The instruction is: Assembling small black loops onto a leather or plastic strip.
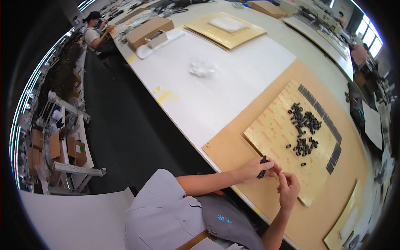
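Note:
My left hand (251, 170) is closed around a small dark elongated piece (262, 167), which sticks out past the fingers; its exact kind cannot be made out. Close against its fingertips is my right hand (289, 188), with thumb and fingers pinched together. Whatever lies in that pinch is too small to name. Both hands are above the near edge of a yellowish, tape-covered board (266, 131). On this board lies a loose heap of small black oval parts (308, 121), with a few scattered singly. Dark flat strips (327, 121) line its far right edge.
Brown sheeting (227, 139) lies beneath the board on the long white table (175, 83). Farther off are crumpled clear plastic (201, 68), a cardboard box (149, 32) and another yellow board (200, 29). A person (95, 35) sits at the far left. Shelving with cartons (76, 152) stands left.

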Tool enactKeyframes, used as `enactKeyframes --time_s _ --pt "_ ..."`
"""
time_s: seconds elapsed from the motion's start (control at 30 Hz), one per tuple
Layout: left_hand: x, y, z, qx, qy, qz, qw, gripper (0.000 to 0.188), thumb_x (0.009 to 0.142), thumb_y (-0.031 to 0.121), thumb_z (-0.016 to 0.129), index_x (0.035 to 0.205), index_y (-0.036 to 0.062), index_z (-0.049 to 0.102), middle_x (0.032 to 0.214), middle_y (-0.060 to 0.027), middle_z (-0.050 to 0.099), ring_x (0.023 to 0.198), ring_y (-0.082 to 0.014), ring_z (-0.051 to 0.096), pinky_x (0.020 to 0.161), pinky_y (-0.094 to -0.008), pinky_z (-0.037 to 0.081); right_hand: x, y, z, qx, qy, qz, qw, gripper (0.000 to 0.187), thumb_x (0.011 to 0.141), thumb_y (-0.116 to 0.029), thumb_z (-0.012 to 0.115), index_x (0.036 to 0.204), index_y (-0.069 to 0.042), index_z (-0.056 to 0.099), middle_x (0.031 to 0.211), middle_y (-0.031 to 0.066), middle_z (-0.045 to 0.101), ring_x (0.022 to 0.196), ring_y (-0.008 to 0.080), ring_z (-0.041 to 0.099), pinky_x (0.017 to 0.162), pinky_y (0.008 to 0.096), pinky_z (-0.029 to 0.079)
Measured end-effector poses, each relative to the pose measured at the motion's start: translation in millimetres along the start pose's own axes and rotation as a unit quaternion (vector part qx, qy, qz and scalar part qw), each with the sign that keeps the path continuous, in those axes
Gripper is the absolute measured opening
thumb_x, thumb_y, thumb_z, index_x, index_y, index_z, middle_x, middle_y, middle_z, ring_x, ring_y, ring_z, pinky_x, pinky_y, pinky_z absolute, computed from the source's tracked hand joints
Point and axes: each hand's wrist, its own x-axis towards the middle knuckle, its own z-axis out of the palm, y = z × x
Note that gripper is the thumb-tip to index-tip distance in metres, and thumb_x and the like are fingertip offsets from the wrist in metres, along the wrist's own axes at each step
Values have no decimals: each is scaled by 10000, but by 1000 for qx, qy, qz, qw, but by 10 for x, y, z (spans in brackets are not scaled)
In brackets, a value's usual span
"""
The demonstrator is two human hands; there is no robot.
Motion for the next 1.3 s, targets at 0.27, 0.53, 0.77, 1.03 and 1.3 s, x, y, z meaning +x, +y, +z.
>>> enactKeyframes --time_s 0.27,0.53,0.77,1.03,1.3 --pt "-24 -1 12 27 -25 -51 998 184 963 134 452 1091 26 527 1277 -166 496 1072 -190 550 898 -333 474 -40 150 442 119 -25 27 992 115 874 -104 585 920 1 590 695 1 585 555 35 510 486 186 417" --pt "-41 -21 83 150 117 -28 981 201 963 196 470 1034 19 534 704 -1 525 559 -74 484 512 -221 409 -85 305 222 265 -4 46 963 98 883 -75 561 911 19 558 723 43 581 578 96 578 529 222 500" --pt "-58 -24 116 147 72 -93 982 202 961 239 489 940 43 535 593 62 376 452 -12 294 413 -193 237 -94 328 211 295 22 34 955 98 872 -57 586 923 24 564 760 55 594 639 108 604 587 240 527" --pt "-45 43 67 110 52 -113 986 224 935 246 539 1005 35 567 586 49 370 458 -41 310 417 -203 240 -50 374 148 303 5 39 952 104 873 -55 590 929 27 561 766 61 608 647 105 607 595 232 520" --pt "-106 -83 140 315 105 -55 942 173 903 212 594 884 39 589 640 80 449 555 -4 364 486 -188 293 -102 450 171 304 -15 51 951 112 871 -61 598 928 26 556 792 69 621 669 114 621 607 227 520"
